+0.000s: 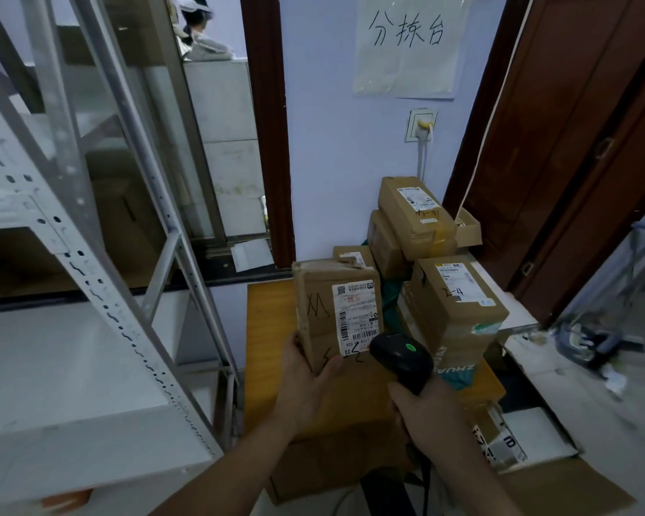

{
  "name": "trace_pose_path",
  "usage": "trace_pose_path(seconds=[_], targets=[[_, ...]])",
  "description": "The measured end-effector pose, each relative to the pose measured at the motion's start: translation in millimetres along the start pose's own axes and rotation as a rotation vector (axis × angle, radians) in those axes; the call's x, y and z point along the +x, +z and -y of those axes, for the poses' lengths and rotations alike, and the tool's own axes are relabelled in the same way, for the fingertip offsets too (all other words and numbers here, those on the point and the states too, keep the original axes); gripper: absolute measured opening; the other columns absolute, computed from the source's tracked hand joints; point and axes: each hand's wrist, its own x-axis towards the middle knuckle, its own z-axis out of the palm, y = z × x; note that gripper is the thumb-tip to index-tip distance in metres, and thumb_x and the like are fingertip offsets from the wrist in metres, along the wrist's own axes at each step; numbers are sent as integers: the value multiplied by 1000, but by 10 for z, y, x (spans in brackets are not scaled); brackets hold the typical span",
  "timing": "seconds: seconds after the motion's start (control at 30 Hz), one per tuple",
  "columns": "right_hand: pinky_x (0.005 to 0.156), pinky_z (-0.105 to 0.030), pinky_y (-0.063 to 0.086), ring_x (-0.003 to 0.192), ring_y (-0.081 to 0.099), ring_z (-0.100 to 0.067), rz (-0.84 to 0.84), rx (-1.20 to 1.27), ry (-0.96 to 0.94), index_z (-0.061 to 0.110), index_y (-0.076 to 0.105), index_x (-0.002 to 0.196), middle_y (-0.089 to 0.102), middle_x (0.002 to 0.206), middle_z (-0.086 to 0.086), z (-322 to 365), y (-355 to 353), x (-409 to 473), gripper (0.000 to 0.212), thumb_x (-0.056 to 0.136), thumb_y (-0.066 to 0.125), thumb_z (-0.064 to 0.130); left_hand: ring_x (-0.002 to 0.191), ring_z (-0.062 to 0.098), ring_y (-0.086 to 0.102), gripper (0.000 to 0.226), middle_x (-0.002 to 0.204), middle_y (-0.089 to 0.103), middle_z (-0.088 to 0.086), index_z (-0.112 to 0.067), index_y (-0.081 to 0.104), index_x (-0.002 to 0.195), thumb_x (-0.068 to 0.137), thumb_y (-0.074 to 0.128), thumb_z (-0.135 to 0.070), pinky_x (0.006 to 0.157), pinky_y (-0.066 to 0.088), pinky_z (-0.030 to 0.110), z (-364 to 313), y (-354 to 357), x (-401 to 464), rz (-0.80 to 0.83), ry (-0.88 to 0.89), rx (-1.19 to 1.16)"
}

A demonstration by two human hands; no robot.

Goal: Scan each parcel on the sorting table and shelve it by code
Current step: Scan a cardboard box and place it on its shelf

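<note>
- Gripping a rectangular cardboard parcel [332, 310] by its lower left corner, the left hand [306, 381] has its fingers curled round the creased box, thumb on the front face.
- A white shipping label [356, 316] with barcodes covers the parcel's right half; black marker scrawls sit beside it.
- Curled round the handle, the right hand [425, 415] holds a glossy black scanner [403, 357], green light lit, just below the label.
- More taped cardboard boxes [451, 303] are stacked on the wooden bench [269, 329] behind.
- Perforated grey metal shelving [101, 292] stands left.
</note>
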Motion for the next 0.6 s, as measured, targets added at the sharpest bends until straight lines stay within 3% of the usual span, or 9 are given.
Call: trace_pose_path(seconds=[0.33, 0.47, 0.6], targets=[[49, -29, 45, 43, 55, -17, 3, 42, 33, 1, 62, 71, 57, 50, -7, -7, 114, 92, 23, 89, 63, 15, 134, 12, 55, 97, 145, 50, -11, -45, 25, 151, 76, 80, -71, 105, 55, 47, 90, -141, 71, -3, 7, -1], [49, -28, 45, 44, 55, -16, 54, 54, 26, 2, 62, 71, 56, 50, -6, 55, 178, 77, 21, 88, 64, 15, 128, 9, 61, 98, 142, 59, -9, -39, 28, 148, 73, 82, -72, 104, 57, 43, 32, -275, 48, 58, -47, -81], [51, -27, 44, 42, 53, -11, 136, -12, -43, 7, 61, 69, 56, 47, 0, 170, 287, 44, 23, 89, 65, 19, 116, 4, 63, 88, 137, 61, -3, -33, 25, 144, 80, 79, -60, 89, 58, 21, -137, -556, -71, 120, -145, -129]])
